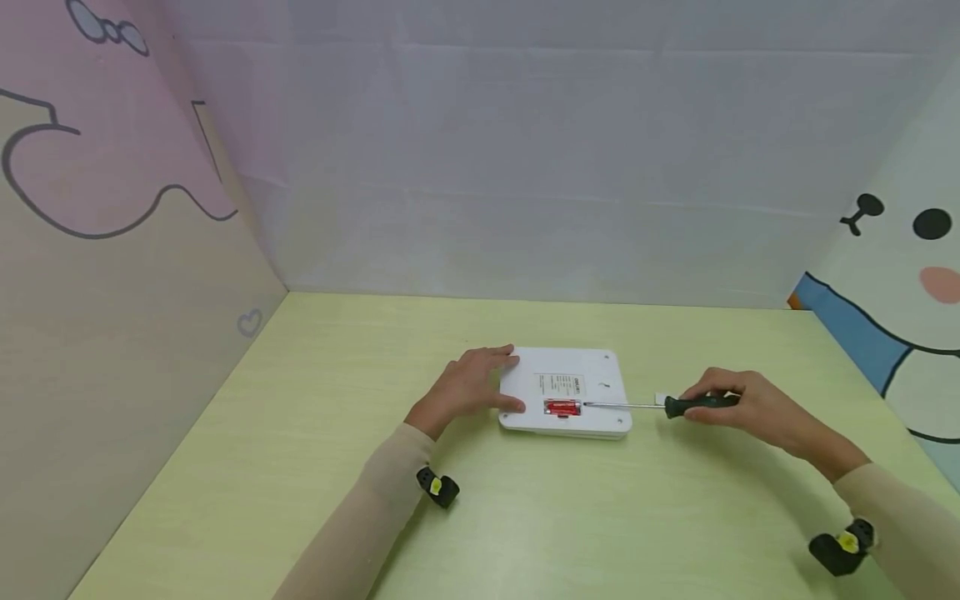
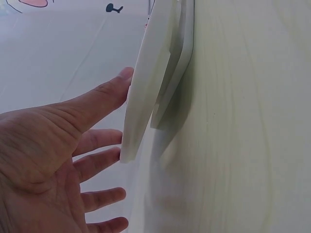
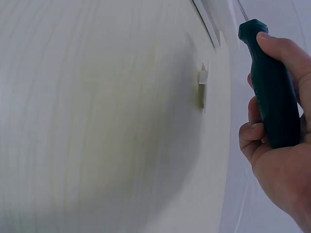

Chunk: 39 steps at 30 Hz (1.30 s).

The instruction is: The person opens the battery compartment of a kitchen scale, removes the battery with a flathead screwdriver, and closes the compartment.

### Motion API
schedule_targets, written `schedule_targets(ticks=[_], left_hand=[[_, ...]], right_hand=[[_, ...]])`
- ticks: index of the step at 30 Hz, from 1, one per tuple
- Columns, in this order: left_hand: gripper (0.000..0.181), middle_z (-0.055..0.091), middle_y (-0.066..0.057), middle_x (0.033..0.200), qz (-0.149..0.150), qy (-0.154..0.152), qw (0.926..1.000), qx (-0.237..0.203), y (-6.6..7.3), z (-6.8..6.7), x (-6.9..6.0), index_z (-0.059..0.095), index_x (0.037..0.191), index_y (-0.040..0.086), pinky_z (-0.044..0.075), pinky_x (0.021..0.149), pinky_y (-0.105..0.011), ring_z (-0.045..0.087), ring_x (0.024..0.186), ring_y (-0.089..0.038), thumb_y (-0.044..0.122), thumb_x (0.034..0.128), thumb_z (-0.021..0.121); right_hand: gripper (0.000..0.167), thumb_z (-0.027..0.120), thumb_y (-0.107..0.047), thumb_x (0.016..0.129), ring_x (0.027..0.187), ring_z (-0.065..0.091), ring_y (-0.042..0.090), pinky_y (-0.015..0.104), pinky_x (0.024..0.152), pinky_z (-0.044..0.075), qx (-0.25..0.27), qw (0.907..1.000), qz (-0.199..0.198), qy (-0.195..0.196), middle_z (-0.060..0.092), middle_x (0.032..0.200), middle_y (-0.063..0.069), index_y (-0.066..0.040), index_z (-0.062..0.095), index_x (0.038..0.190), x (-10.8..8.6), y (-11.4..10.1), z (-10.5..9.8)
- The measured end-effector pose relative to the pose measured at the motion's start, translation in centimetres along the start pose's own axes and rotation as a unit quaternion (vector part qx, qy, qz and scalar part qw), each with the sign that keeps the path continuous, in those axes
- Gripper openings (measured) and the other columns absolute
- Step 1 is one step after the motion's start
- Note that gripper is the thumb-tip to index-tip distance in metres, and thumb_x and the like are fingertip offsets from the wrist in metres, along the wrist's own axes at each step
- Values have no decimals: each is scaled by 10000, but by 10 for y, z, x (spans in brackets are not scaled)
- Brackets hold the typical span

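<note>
A white, flat device with rounded corners (image 1: 570, 367), like a scale turned bottom up, lies on the table. Red batteries (image 1: 562, 407) show in its uncovered battery slot. My left hand (image 1: 474, 385) rests at the device's left edge, thumb and fingers spread and fairly straight; the left wrist view shows this hand (image 2: 53, 150) touching the edge with thumb and fingertips. Between thumb and curled fingers, my right hand (image 1: 757, 408) holds a screwdriver by its dark green handle (image 3: 274, 97). The screwdriver's thin metal shaft (image 1: 626, 406) reaches left, its tip at the batteries' right end.
Beside the screwdriver handle, a small white piece (image 1: 661, 398) lies on the pale yellow table (image 1: 300, 433); it also shows in the right wrist view. A light back wall (image 1: 480, 167) and printed side panels (image 1: 112, 333) enclose the table.
</note>
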State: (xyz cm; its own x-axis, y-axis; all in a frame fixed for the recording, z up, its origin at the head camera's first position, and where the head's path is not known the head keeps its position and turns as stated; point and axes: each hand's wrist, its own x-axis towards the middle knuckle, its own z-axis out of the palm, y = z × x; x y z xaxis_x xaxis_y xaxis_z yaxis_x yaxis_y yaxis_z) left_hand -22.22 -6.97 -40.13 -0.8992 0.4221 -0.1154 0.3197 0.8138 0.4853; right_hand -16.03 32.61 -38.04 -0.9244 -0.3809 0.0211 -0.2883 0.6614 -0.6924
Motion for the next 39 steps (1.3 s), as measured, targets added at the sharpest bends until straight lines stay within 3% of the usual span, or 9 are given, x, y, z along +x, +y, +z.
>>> schedule_targets(ticks=[10, 15, 25, 32, 39], left_hand=[[814, 344, 104, 1577, 52, 14, 10000, 57, 0, 0, 0, 489, 1454, 223, 263, 1134, -578, 310, 1457, -243, 501, 757, 804], [818, 337, 103, 1580, 28, -5, 10000, 83, 0, 0, -1, 481, 1459, 222, 258, 1141, -572, 300, 1462, -239, 511, 762, 795], [813, 335, 106, 1580, -12, -26, 10000, 34, 2, -2, -1, 480, 1460, 227, 244, 1136, -590, 299, 1460, -248, 498, 764, 799], [813, 340, 101, 1578, 13, -33, 10000, 88, 3, 0, 0, 485, 1457, 231, 258, 1130, -594, 305, 1458, -258, 509, 759, 798], [818, 343, 94, 1578, 1, -27, 9998, 195, 5, -2, -1, 479, 1461, 230, 269, 1124, -590, 307, 1456, -263, 512, 762, 794]], right_hand=[[178, 782, -163, 829, 668, 506, 17, 221, 564, 456, -940, 9921, -825, 20, 610, 876, -89, -229, 717, 980, 10, -37, -18], [143, 801, -205, 811, 693, 513, -16, 213, 582, 470, -1382, 9859, -931, -177, 589, 865, -108, -233, 736, 936, 18, -63, -25], [113, 810, -221, 794, 720, 457, 47, 240, 614, 424, -2600, 9581, -1074, -545, 521, 808, -120, -242, 741, 880, 34, -112, -31], [108, 811, -206, 787, 731, 456, 72, 285, 631, 432, -2922, 9471, -1142, -673, 509, 798, -96, -219, 746, 872, 40, -123, -29], [111, 813, -200, 783, 741, 468, 93, 295, 634, 434, -2964, 9463, -1137, -615, 508, 798, -88, -212, 746, 870, 41, -122, -29]])
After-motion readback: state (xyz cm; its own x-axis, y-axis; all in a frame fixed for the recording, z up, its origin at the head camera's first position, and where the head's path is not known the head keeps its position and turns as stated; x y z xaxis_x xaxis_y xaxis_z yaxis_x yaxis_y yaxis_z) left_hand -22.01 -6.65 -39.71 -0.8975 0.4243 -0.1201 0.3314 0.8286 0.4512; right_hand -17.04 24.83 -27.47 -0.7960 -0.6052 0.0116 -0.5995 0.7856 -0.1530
